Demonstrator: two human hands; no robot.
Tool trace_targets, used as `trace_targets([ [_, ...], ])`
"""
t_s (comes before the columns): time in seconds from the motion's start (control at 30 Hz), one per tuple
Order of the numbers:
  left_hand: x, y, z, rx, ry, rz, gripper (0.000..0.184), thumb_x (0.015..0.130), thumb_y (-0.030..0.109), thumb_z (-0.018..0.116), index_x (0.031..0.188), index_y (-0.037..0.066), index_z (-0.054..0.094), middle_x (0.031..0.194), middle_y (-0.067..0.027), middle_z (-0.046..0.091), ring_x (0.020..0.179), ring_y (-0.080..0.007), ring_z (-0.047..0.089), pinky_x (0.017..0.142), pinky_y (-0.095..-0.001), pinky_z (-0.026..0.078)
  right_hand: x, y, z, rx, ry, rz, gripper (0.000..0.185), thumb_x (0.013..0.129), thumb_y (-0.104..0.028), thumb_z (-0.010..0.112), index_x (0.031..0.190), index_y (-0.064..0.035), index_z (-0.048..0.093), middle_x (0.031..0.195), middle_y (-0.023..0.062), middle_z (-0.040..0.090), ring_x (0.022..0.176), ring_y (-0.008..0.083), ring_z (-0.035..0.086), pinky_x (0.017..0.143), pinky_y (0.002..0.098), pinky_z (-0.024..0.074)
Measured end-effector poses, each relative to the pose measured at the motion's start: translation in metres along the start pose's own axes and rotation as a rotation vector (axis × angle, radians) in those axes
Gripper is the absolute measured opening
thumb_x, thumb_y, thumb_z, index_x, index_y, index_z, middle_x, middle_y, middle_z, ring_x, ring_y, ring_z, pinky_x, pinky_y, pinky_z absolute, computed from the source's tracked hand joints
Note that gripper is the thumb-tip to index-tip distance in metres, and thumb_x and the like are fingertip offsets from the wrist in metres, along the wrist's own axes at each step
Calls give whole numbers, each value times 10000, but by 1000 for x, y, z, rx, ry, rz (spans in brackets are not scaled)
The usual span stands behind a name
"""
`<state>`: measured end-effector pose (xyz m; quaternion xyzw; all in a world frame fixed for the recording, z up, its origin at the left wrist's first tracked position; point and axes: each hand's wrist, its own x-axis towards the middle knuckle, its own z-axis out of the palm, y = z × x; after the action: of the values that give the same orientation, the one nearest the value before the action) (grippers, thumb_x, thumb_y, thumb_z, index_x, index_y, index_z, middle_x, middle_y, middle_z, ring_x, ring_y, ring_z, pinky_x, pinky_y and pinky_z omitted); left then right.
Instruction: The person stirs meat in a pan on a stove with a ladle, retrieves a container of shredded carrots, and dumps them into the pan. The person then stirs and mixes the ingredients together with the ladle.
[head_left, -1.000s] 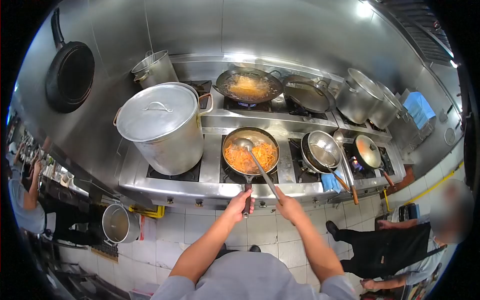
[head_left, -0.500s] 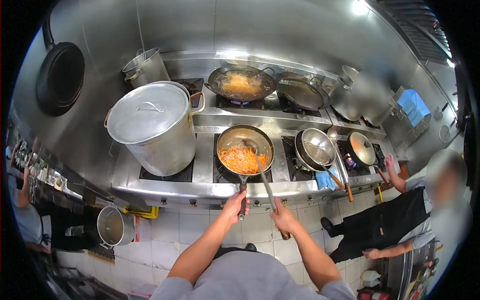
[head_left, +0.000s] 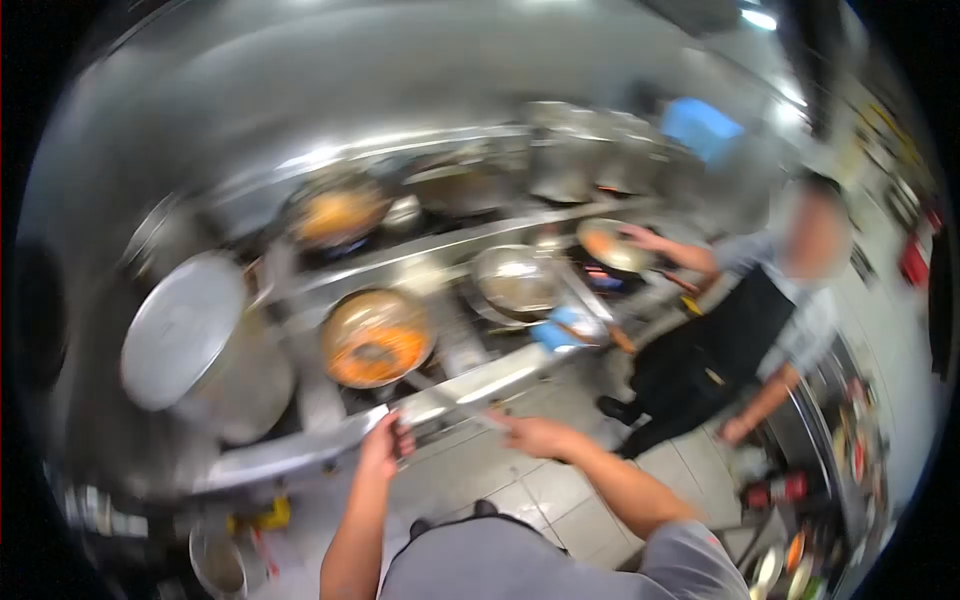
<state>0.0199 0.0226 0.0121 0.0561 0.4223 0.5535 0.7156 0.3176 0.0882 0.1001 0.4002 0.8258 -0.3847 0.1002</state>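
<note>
My left hand (head_left: 385,443) is closed around the handle of a deep frying pan (head_left: 372,304) on a front burner. Orange shredded carrots (head_left: 402,345) lie in the lower part of the pan. My right hand (head_left: 540,437) grips the long handle of a ladle (head_left: 375,354), whose bowl rests among the carrots. Motion blur softens the whole view, so the fingers and the ladle's edges are smeared.
A big lidded stockpot (head_left: 240,390) stands left of my pan. Behind it, a wok (head_left: 335,215) holds yellow-orange food. Nested pans (head_left: 515,280) and a blue cloth (head_left: 560,328) sit to the right. A co-worker (head_left: 725,330) reaches over another pan (head_left: 622,250) above a lit burner.
My view has swung to the right and tilted. The co-worker's raised hand has come down over the right-hand pan. Both my hands keep hold of the pan and ladle.
</note>
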Motion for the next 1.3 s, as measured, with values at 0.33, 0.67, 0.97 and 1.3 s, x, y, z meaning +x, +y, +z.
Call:
trace_targets([
  [0.33, 9, -7, -30, 8, 48, -7, 220, 906, 400, 506, 972, 191, 525, 681, 27, 470, 492, -118, 434, 408, -276, 348, -22, 2, 4, 84, 89, -118, 741, 862, -195, 587, 1468, -225, 163, 928, 175, 612, 860, 310, 589, 786, 387, 449],
  [0.67, 14, -9, -35, -44, 22, -15, 202, 909, 401, 511, 969, 210, 539, 689, 31, 492, 486, -117, 454, 383, -265, 364, -19, 2, 46, 174, 69, -59, 755, 857, -164, 580, 1470, -210, 141, 1082, 246, 595, 980, 382, 577, 838, 422, 450],
  [0.97, 5, -10, -26, -27, 76, 7, 196, 910, 397, 510, 954, 210, 549, 683, 32, 503, 474, -113, 456, 383, -263, 366, -19, 6, 66, 243, 78, -47, 735, 884, -157, 542, 1471, -223, 106, 1106, 253, 590, 1016, 381, 571, 875, 429, 434],
  [1.3, -2, 12, -10, 7, -51, -74, 145, 857, 254, 585, 818, 138, 508, 618, 11, 493, 508, -157, 457, 479, -308, 402, -56, -18, -3, 40, 73, 60, 615, 884, -240, 546, 1431, -284, 268, 1177, 183, 584, 1025, 351, 584, 888, 411, 459],
])
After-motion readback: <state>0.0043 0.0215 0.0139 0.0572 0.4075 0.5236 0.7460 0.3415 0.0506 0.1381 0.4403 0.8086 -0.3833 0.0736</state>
